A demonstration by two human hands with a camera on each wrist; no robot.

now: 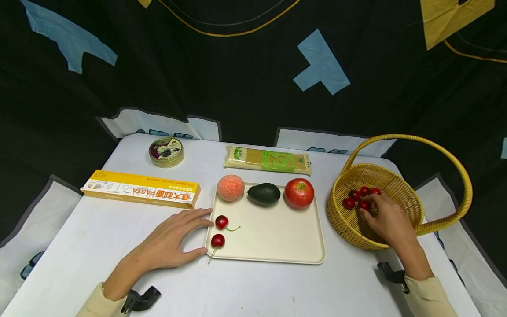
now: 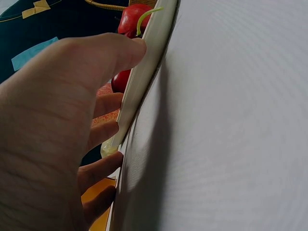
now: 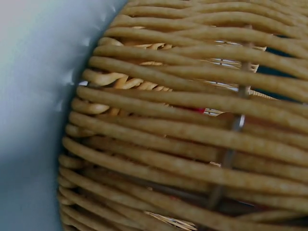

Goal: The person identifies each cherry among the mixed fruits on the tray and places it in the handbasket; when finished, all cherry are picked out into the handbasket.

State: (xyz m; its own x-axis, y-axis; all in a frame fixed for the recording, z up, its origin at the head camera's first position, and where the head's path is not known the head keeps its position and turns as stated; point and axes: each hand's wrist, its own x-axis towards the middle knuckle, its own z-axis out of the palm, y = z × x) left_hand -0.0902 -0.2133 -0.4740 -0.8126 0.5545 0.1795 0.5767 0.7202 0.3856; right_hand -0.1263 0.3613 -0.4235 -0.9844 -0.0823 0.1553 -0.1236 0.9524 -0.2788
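My left hand (image 1: pixel 174 237) lies at the left edge of the cream tray (image 1: pixel 273 237), fingers spread and fingertips at its rim. Beside those fingertips, two dark red cherries with green stems, an upper cherry (image 1: pixel 222 222) and a lower cherry (image 1: pixel 218 240), sit on the tray's left side. My right hand (image 1: pixel 386 220) reaches into the yellow wicker basket (image 1: pixel 340 220), thumb and fingers curled about a cherry (image 1: pixel 363 205). Several more cherries, one a cherry (image 1: pixel 348 203), lie around it on the basket floor. In the right wrist view the basket's weave (image 3: pixel 192 134) hides the fingers.
Along the tray's back stand a pinkish round fruit (image 1: pixel 230 188), an avocado (image 1: pixel 264 194) and a red apple (image 1: pixel 299 193). Behind is a noodle packet (image 1: pixel 268 160). To the left are a pasta box (image 1: pixel 141 189) and a round tin (image 1: pixel 167 152). The basket handle (image 1: pixel 455 163) arches rightward.
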